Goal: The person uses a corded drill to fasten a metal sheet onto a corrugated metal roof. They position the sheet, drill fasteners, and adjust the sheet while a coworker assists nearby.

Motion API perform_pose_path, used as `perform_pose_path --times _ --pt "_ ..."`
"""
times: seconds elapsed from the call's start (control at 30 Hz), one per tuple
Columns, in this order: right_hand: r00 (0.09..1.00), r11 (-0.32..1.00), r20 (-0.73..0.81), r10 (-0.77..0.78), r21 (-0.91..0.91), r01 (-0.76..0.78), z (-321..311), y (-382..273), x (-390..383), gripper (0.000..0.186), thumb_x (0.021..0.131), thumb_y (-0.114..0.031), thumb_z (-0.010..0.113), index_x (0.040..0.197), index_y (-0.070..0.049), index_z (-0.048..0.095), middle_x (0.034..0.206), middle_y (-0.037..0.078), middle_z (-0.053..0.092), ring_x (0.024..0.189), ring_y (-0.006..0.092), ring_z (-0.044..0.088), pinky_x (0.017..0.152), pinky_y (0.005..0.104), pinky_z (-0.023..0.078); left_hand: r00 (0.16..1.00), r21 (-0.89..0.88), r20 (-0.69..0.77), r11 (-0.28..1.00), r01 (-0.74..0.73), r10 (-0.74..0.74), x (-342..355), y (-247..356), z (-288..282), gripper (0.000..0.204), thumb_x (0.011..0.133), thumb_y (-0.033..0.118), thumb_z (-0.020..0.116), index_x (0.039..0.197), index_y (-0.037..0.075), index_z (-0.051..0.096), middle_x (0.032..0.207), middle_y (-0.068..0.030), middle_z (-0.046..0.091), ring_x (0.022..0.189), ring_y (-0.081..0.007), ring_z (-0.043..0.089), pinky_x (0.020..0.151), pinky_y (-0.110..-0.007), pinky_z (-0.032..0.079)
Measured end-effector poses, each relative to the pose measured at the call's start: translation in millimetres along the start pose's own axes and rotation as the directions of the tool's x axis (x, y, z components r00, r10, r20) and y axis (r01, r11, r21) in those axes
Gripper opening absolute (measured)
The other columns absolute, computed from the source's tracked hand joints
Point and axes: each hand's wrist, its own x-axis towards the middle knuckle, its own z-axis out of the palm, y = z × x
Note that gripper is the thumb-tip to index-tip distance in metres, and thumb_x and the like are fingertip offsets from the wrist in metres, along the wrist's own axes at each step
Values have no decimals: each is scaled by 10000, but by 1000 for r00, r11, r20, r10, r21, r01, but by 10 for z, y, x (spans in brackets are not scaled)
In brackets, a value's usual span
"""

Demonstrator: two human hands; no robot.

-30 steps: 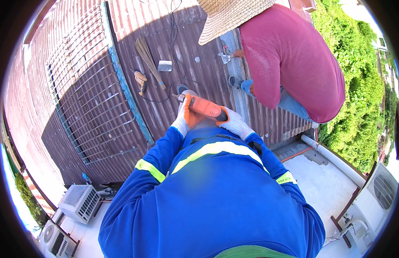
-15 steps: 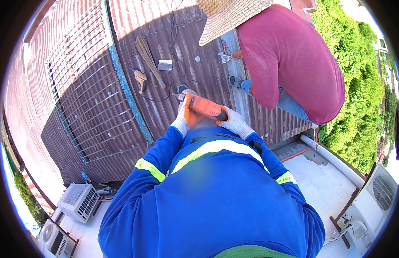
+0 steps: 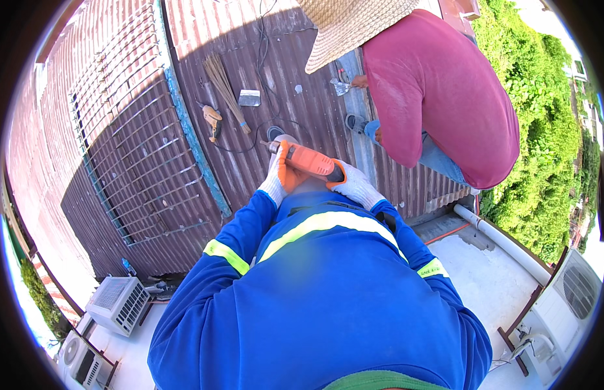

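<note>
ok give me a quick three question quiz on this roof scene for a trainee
1. True or false: both gloved hands grip the orange power drill.
2. Multiple choice: what lies on the corrugated roof left of the drill? A) a straw broom B) a ladder C) a bucket
3. Fill in: the nearby person in the pink shirt wears a ____ hat.

Key:
1. True: left hand near the front, right hand at the rear.
2. A
3. straw

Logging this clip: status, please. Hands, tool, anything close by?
Left hand and right hand, both gloved, grip the orange drill. Tip at the corrugated roof. Co-worker crouches just ahead.
</note>
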Motion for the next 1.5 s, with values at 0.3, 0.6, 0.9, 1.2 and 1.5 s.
perform_pose_path --times 0.3,0.6,0.9,1.2,1.5 --pt "1000 1000 -15 -8 14 9 48 102 37 655 798 -240 752 1420 -141 573 1356 154 661 1284 359 612 1066 423 473 1000 23 -2 1000 -6 6 -15 -7 23 763 901 647 722 1409 126 490 1385 -151 618 1282 -385 613 1098 -666 454" --pt "1000 1000 -7 -8 7 8 31 84 29 677 800 -244 756 1441 -144 563 1360 158 662 1294 354 611 1076 423 473 1000 20 -9 1000 -8 9 -39 -9 43 789 902 649 721 1426 112 475 1382 -154 615 1274 -383 619 1084 -658 474" --pt "1000 1000 2 20 1 -20 48 176 66 727 799 -267 791 1472 -145 542 1394 167 648 1320 358 599 1093 431 467 1000 27 -4 1000 -13 13 -31 -13 23 792 903 645 724 1427 109 469 1376 -152 615 1273 -381 619 1083 -669 468" --pt "1000 1000 -14 14 -8 -14 69 209 76 719 808 -270 781 1473 -143 540 1402 172 642 1330 357 590 1100 428 462 1000 24 -6 1000 -10 10 -18 -17 21 757 904 637 727 1402 115 494 1354 -134 636 1262 -368 628 1072 -664 473" --pt "1000 1000 -8 17 9 -17 27 112 24 695 808 -253 761 1462 -148 548 1388 166 647 1314 352 600 1090 421 468 1000 40 -15 999 -1 2 6 -20 -5 770 896 648 728 1396 106 507 1348 -146 647 1257 -373 635 1072 -652 480"
